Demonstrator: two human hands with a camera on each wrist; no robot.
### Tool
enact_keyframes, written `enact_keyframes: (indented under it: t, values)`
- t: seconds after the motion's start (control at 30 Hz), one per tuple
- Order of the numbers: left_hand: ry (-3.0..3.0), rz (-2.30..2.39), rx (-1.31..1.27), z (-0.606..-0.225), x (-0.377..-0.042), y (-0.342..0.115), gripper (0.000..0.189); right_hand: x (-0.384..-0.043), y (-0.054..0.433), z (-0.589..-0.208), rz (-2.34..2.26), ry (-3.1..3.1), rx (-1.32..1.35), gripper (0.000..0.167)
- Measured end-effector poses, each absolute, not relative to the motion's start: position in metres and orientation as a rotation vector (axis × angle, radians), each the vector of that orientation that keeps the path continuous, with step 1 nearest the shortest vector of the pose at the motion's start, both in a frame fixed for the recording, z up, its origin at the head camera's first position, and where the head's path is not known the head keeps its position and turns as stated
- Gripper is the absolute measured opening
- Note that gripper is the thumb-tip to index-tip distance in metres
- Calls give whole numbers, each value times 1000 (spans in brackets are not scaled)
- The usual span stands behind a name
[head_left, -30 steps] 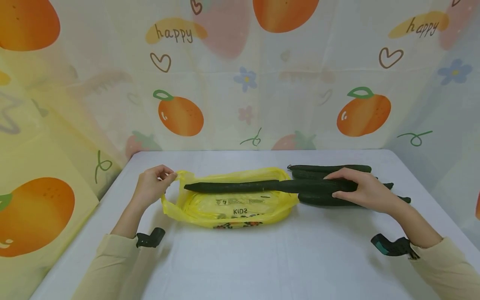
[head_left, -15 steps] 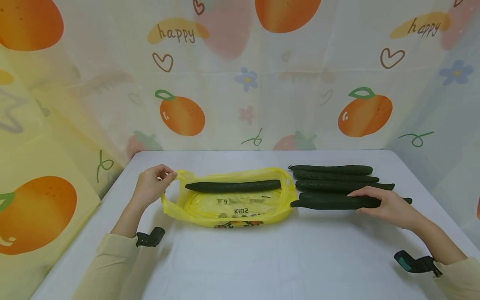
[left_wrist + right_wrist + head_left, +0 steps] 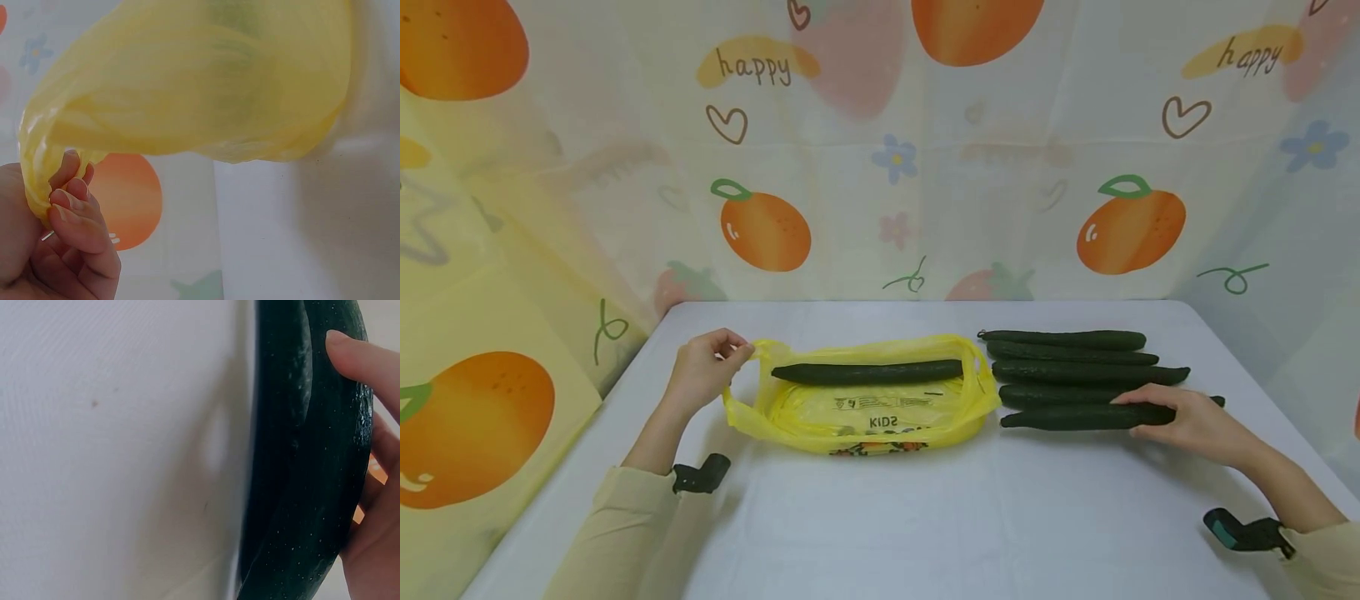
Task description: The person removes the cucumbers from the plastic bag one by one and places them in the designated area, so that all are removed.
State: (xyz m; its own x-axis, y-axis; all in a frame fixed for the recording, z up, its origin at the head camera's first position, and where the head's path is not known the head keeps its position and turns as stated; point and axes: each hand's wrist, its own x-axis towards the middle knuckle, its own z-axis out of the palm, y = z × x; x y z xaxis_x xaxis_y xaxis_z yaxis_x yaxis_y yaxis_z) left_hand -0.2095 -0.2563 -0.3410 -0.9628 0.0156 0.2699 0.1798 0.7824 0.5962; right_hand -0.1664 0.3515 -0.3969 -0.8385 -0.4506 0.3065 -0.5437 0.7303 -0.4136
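On the left, my left hand [image 3: 706, 371] pinches the handle of a yellow plastic bag [image 3: 865, 446] lying on its side with its mouth spread. In the left wrist view, the bag's film [image 3: 187, 106] stretches up from the curled fingers. One dark green cucumber [image 3: 867, 372] lies in the bag. At the right, my right hand [image 3: 1187, 421] grips another cucumber [image 3: 1067, 417] between thumb and fingers, at the front of a row. The right wrist view shows the thumb across this held cucumber [image 3: 331, 444]; whether it touches the table cannot be told.
Behind the held cucumber, several more cucumbers [image 3: 1086, 372] lie side by side on the white table [image 3: 880, 533]. A fruit-print cloth [image 3: 925, 183] hangs at the back and sides. Each wrist wears a black camera mount [image 3: 702, 475].
My right hand has carried the cucumber rightward and nearer me, from beside the bag's mouth to the front of the row. My left hand and the bag have stayed put.
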Motion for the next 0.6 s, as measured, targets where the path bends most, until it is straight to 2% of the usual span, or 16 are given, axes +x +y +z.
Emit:
enact_keyframes:
  t: [0.6]
  values:
    - [-2725,-939,-137,-348,-212,-260,17,-173,352,-409,635,-2700,843,42]
